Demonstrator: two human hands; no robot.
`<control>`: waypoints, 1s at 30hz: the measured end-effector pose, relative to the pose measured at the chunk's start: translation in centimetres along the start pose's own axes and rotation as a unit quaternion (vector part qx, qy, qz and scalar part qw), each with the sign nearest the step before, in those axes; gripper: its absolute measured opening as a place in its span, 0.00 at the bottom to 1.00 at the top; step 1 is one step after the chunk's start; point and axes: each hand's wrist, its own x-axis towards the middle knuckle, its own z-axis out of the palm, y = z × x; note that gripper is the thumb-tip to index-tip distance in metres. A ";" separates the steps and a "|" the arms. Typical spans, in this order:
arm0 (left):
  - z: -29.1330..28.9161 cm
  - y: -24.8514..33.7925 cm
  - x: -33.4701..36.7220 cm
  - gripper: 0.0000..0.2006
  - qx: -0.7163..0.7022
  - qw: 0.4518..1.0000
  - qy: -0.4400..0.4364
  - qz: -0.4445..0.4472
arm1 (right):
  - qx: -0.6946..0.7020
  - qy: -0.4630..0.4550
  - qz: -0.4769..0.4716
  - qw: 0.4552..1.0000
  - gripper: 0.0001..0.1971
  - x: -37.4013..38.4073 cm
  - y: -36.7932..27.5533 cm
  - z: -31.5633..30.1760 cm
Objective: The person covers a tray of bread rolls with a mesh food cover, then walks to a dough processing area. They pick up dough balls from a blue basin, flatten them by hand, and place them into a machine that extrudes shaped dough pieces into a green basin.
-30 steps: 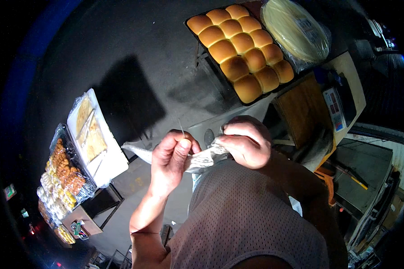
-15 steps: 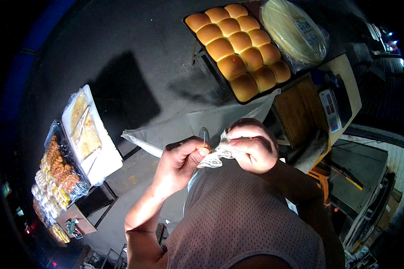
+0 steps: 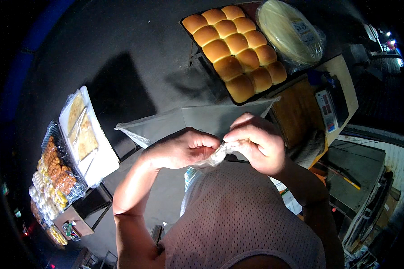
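Note:
A large see-through plastic sheet or bag (image 3: pixel 166 120) spreads out beyond my hands, its far corners reaching left and right. A bunched, twisted part of the plastic (image 3: pixel 219 154) runs between my hands, in front of my chest. My left hand (image 3: pixel 184 149) is closed on the left end of this bunch, its back turned up and most fingertips hidden. On the other end, my right hand (image 3: pixel 259 145) pinches the plastic between thumb and curled fingers. The two hands almost touch.
Ahead stands a black tray (image 3: pixel 238 102) of golden buns, beside a bagged stack of round flatbreads (image 3: pixel 289 31). A scale (image 3: pixel 328 110) sits on a stand at right. At left are a white board (image 3: pixel 104 154) with flatbread and plastic-covered baked goods (image 3: pixel 58 166).
My left hand has rolled over, back upward, and come in against the bunch. The see-through tip that stuck up from its fingers no longer shows. My right hand has shifted slightly right.

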 end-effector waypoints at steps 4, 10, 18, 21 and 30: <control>-0.3 0.9 0.8 0.05 -0.002 0.998 -0.048 -0.031 | 0.030 -0.029 0.131 0.990 0.05 0.2 -0.6 -0.5; -0.5 0.3 1.1 0.06 0.004 0.997 -0.061 0.045 | 0.289 -0.130 0.325 0.891 0.07 1.8 -0.2 -2.1; -1.1 -0.8 1.6 0.07 0.028 0.994 -0.066 0.076 | 0.367 -0.121 0.343 0.856 0.08 2.2 0.8 -1.8; -0.9 -0.7 1.8 0.08 0.019 0.994 -0.069 0.077 | 0.390 -0.110 0.344 0.847 0.08 1.9 1.3 -1.6; -0.7 -1.2 1.7 0.07 0.007 0.998 -0.040 0.043 | 0.390 -0.108 0.329 0.853 0.08 1.3 3.1 -0.9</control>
